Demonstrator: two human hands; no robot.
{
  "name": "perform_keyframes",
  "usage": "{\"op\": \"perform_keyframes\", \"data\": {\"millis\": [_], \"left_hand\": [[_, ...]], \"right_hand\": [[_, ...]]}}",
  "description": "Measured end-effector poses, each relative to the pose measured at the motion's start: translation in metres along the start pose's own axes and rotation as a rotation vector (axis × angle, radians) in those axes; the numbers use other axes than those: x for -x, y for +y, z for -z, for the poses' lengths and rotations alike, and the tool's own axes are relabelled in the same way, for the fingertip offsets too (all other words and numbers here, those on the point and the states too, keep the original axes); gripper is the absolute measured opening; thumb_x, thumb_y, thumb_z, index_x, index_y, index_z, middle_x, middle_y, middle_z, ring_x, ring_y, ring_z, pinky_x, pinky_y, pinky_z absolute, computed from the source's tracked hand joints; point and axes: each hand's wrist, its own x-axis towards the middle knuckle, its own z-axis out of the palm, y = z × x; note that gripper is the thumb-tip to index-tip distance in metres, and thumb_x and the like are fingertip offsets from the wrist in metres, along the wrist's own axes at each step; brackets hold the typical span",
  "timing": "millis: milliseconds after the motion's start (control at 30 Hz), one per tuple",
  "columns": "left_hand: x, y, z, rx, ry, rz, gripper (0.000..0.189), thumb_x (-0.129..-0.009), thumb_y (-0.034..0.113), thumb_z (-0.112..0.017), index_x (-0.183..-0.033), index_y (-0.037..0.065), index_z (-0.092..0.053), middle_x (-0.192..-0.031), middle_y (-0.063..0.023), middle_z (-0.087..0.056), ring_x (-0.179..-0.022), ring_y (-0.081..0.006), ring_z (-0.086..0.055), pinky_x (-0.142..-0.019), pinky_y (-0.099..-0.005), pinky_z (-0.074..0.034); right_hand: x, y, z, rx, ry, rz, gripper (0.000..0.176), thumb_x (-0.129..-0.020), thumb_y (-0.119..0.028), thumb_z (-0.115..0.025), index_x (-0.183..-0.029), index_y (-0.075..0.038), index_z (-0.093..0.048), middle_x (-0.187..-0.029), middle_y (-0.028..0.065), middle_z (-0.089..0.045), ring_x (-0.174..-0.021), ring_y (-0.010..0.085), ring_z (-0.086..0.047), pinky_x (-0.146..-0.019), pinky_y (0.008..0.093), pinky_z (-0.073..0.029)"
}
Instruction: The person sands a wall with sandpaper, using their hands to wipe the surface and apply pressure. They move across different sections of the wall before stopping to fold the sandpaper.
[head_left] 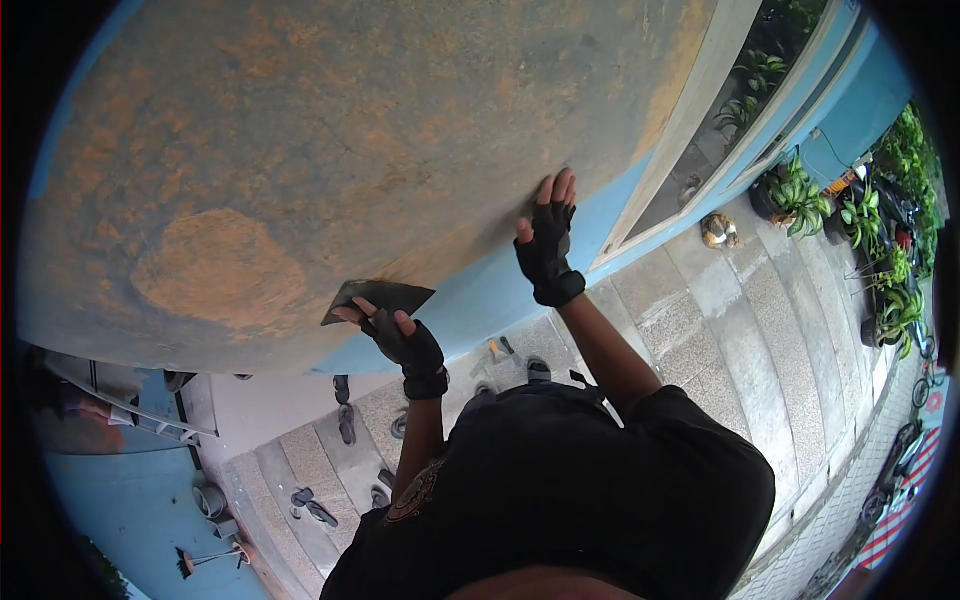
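In front of me rises a wall (400, 120) with patchy grey and orange-brown filler over light blue paint. My left hand (408, 345), in a black fingerless glove, holds a dark, thin flat sheet (395, 297), perhaps sandpaper, against the wall's lower part. The fingers lie over the sheet and hide some of it. A rounder orange patch (220, 268) shows on the wall to the left of this hand. My right hand (548, 240), gloved the same way, has its fingers stretched out and fingertips touching the wall. Nothing shows in it.
A window (690, 150) with a pale frame is at the right. Potted plants (795, 200) and what looks like a curled-up cat (719, 231) are beyond it. Slippers (346, 424) lie on the tiled floor (690, 340). A metal ladder (150, 415) and a broom (210, 558) are at the left.
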Motion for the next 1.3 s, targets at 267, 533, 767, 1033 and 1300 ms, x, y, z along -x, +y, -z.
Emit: {"op": "perform_keyframes", "data": {"millis": [267, 533, 767, 1033, 1300], "left_hand": [[-0.001, 0.007, 0.001, 0.025, -0.023, 0.059, 0.074, -0.109, 0.047, -0.038, -0.16, -0.005, -0.025, -0.171, -0.0262, -0.002, -0.16, -0.0393, -0.003, -0.127, -0.0493, -0.007], [0.017, 0.011, -0.019, -0.066, -0.063, 0.063, 0.071, -0.107, 0.038, -0.038, -0.163, -0.001, -0.018, -0.169, -0.0309, 0.005, -0.158, -0.0473, -0.001, -0.126, -0.0534, -0.008], [0.017, 0.04, -0.047, 0.068, -0.092, 0.102, 0.08, -0.107, 0.05, -0.039, -0.162, -0.004, -0.017, -0.172, -0.0224, 0.005, -0.16, -0.0367, 0.001, -0.127, -0.0485, -0.005], [0.014, 0.101, -0.122, 0.072, 0.051, 0.094, 0.078, -0.107, 0.045, -0.039, -0.162, -0.005, -0.018, -0.172, -0.0223, 0.003, -0.16, -0.0374, 0.0, -0.127, -0.05, -0.009], [0.03, 0.146, -0.188, 0.05, 0.034, 0.044, 0.073, -0.109, 0.044, -0.033, -0.162, -0.003, -0.019, -0.171, -0.0261, -0.002, -0.159, -0.0412, -0.005, -0.126, -0.0517, -0.01]], "right_hand": [[-0.171, 0.014, 0.107, 0.0, 0.3, 0.063, 0.079, -0.107, -0.054, -0.037, -0.161, 0.003, -0.024, -0.17, 0.0282, -0.01, -0.157, 0.0463, -0.009, -0.125, 0.0541, -0.011], [-0.087, 0.026, 0.085, 0.166, -0.011, 0.149, 0.082, -0.103, -0.054, -0.049, -0.161, -0.001, -0.027, -0.169, 0.0294, -0.011, -0.157, 0.048, -0.013, -0.124, 0.0543, -0.016], [-0.22, -0.011, 0.135, 0.13, 0.182, 0.28, 0.079, -0.103, -0.05, -0.051, -0.162, -0.004, -0.027, -0.171, 0.0272, -0.007, -0.157, 0.0483, -0.008, -0.125, 0.0568, -0.012], [-0.222, 0.027, 0.16, 0.275, -0.107, 0.549, 0.081, -0.09, -0.05, -0.068, -0.157, -0.013, -0.042, -0.168, 0.0198, -0.027, -0.152, 0.0434, -0.029, -0.121, 0.0595, -0.022], [-0.398, 0.0, 0.233, 0.294, 0.162, 0.845, 0.082, -0.098, -0.058, -0.057, -0.16, -0.008, -0.035, -0.168, 0.0185, -0.027, -0.156, 0.0382, -0.024, -0.124, 0.053, -0.021]]}}
